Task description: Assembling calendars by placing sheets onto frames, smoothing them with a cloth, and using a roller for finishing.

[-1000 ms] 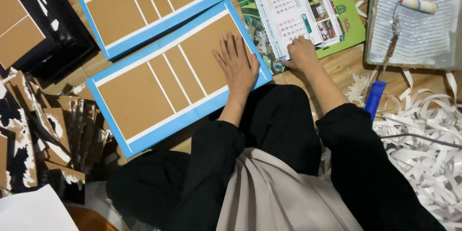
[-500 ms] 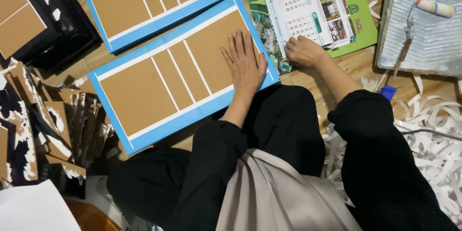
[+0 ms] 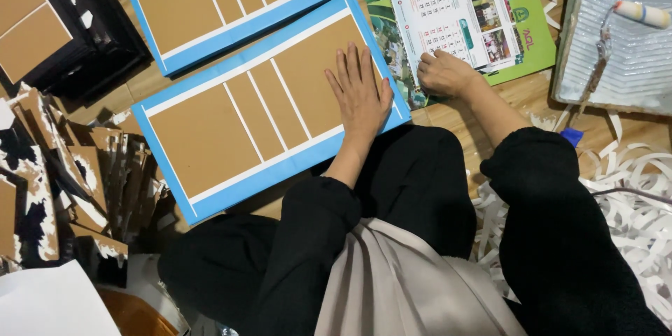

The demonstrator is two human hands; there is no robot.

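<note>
Blue-edged cardboard cover [image 3: 245,122] lies on the wooden floor [image 3: 518,101]; the left hand [image 3: 362,92] presses it flat, fingers spread, gripping nothing. The right hand [image 3: 445,73] rests curled on a calendar sheet [image 3: 455,7]. Firm, even pressure across the brown panels would likely bond them well.

Upper blue-edged board [image 3: 231,7], paint tray [image 3: 616,63] and black stack [image 3: 56,35], all cut off by the frame's edges.
</note>
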